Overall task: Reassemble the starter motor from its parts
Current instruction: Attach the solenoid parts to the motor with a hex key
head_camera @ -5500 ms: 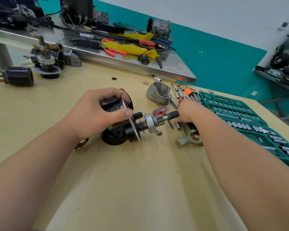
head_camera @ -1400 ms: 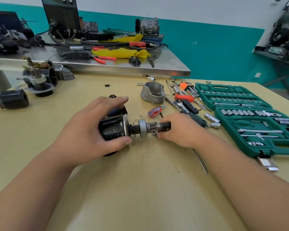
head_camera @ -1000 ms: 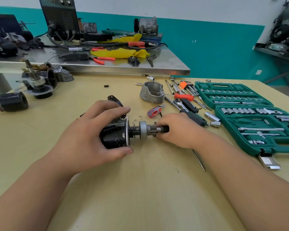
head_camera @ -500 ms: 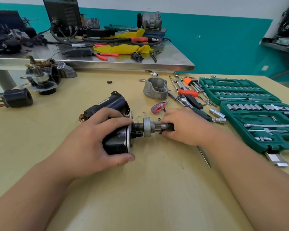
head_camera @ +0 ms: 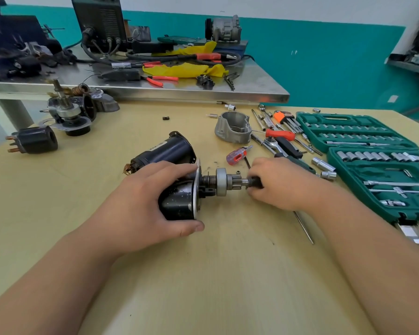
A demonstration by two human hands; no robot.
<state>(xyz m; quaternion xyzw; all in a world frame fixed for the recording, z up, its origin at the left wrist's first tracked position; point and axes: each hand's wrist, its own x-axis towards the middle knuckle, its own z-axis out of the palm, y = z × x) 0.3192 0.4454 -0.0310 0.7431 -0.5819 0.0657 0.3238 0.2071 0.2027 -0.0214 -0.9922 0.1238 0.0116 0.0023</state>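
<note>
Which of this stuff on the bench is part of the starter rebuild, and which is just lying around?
Job: black motor body in left hand; pinion shaft pinched by right hand; grey nose housing.
Lying about: red screwdriver; hex keys; socket set; yellow cloth.

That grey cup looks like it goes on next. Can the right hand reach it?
Probably, once it lets go: the right hand pinches the shaft, and the grey cup stands uncovered just beyond, only a red screwdriver lying between.

Mechanical repair workshop, wooden worktable (head_camera: 228,274) strewn with hand tools, open green socket sets (head_camera: 358,131) at 3 o'clock, steel bench (head_camera: 252,89) at 12 o'clock, cabled machine (head_camera: 99,20), red-handled pliers (head_camera: 160,79), dismantled motor parts (head_camera: 68,114) at 10 o'clock
</note>
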